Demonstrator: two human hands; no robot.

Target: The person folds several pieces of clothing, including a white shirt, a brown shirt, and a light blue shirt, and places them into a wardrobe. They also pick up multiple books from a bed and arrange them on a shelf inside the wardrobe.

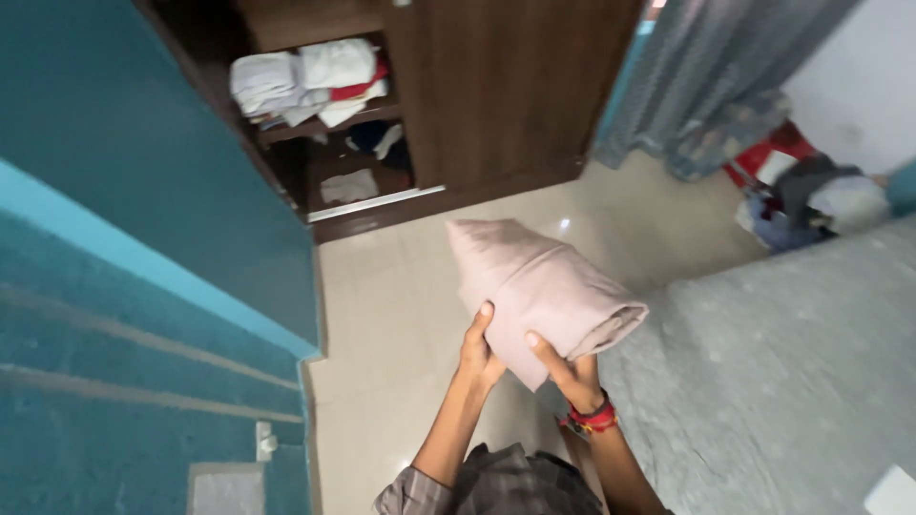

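Note:
A folded pale pink cloth (534, 286) is held up in front of me over the tiled floor. My left hand (477, 348) grips its near left edge, thumb on top. My right hand (568, 367) supports it from below and the near right, with red bands on the wrist. Both hands are closed on the cloth. Ahead stands an open dark wooden wardrobe (496, 95) with folded white clothes (305, 81) stacked on a shelf.
A teal wall (124, 238) runs along the left. A grey bed (792, 381) fills the right. A patterned curtain (716, 86) hangs at the far right, with a heap of clothes (811, 191) on the floor beside it.

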